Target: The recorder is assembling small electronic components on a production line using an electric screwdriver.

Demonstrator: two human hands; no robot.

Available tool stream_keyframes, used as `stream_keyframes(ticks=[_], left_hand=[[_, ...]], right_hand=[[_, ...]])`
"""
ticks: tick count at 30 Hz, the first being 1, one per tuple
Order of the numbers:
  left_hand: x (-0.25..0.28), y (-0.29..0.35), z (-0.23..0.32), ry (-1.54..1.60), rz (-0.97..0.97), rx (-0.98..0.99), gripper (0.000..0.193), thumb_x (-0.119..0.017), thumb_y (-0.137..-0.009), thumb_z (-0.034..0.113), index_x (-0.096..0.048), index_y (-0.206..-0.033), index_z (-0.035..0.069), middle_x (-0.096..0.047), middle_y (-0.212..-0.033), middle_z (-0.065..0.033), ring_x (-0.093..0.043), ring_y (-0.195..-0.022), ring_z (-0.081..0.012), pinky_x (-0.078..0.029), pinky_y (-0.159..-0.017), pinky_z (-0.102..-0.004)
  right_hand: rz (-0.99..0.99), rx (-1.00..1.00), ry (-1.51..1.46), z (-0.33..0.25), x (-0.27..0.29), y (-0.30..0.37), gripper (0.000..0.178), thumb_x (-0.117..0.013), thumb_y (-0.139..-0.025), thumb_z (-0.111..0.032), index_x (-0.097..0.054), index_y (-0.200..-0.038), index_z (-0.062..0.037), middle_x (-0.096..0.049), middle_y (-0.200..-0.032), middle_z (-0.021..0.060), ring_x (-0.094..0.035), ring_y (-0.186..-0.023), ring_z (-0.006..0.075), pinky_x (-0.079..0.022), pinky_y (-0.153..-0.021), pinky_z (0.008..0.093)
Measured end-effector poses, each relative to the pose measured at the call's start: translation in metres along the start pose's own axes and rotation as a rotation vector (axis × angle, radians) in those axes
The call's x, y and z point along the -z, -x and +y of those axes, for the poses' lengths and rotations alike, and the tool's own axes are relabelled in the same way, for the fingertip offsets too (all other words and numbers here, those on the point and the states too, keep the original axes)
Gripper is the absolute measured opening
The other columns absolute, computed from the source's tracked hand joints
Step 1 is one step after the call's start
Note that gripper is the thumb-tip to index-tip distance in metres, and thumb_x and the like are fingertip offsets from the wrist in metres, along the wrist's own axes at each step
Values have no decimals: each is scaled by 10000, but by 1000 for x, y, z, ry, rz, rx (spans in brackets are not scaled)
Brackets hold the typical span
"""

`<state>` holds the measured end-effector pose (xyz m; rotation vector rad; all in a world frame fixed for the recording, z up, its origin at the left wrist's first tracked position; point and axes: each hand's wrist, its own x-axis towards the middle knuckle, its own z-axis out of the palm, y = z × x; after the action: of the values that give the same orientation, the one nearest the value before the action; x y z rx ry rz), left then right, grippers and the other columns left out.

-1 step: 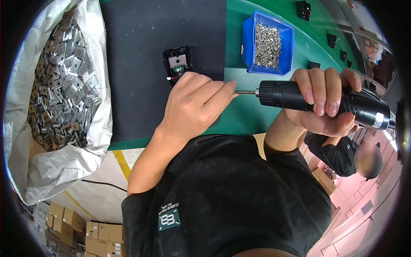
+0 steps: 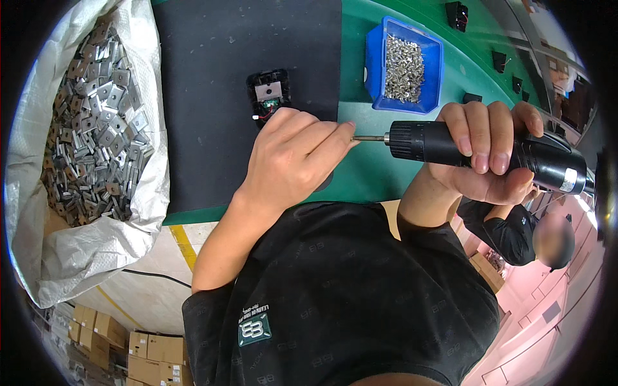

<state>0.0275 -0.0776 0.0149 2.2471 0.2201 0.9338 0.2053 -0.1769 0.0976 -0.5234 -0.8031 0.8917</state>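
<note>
My right hand (image 2: 483, 145) is wrapped round a black electric screwdriver (image 2: 421, 143), held level with its bit pointing left. The thin metal bit (image 2: 370, 138) reaches the fingertips of my left hand (image 2: 296, 157), which are pinched together at its tip. Whatever lies between those fingertips is too small and covered to make out. Just beyond my left hand, a black plastic housing (image 2: 257, 83) rests on the dark mat. It carries a square metal plate (image 2: 268, 91), a small green circuit board (image 2: 271, 103) and a wire with a white connector (image 2: 256, 118); its near part is hidden by my hand.
Many screws fill a blue bin (image 2: 375, 64) on the green table (image 2: 357, 174). A white woven sack (image 2: 149, 96) of metal plates stands left of the dark mat (image 2: 206, 141). Black parts (image 2: 457, 16) lie far right. Another person (image 2: 505, 231) is at the right.
</note>
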Motion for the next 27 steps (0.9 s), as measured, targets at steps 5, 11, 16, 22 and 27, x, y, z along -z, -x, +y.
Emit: stream_keyframes(ticks=[5,11,16,22,27], left_hand=[[22,1,11,-74,-24,94,350,-785,-690,192,-685,-966,2,-665,-891,-88,-604,-705,-212,-464,-636,-317],[66,19,-12,-218,69,147,799,-826,-683,348,-488,-1311,-12,-577,-1239,-202,-564,-1100,-338,-436,-932,-406],[59,15,-26,-213,-85,340,1031,-843,-547,139,-319,-1423,-8,-424,-1408,-201,-455,-1221,-372,-354,-996,-429],[47,14,-38,-112,-155,377,798,-839,-572,189,-522,-1298,101,-573,-1223,-99,-551,-1077,-297,-380,-943,-394],[50,10,-38,-106,-180,349,750,-843,-556,198,-551,-1241,104,-561,-1135,-65,-546,-959,-271,-407,-851,-384]], right_hand=[[10,-21,-6,9,3,-2,426,-713,-811,-227,-505,-1172,-137,-546,-777,-33,-523,-707,91,-414,-743,272],[-125,18,89,10,9,-6,514,-631,-889,-256,-412,-1342,-154,-528,-832,-6,-513,-743,125,-413,-743,312],[-151,24,117,20,1,-14,507,-628,-885,-250,-413,-1336,-162,-524,-823,-5,-515,-734,136,-417,-732,317],[-133,44,211,42,-13,-22,472,-632,-863,-214,-393,-1267,-170,-523,-804,0,-517,-696,147,-429,-699,330],[-110,-30,279,54,-27,-24,383,-654,-856,-212,-462,-1185,-186,-505,-800,-34,-486,-716,106,-378,-728,296]])
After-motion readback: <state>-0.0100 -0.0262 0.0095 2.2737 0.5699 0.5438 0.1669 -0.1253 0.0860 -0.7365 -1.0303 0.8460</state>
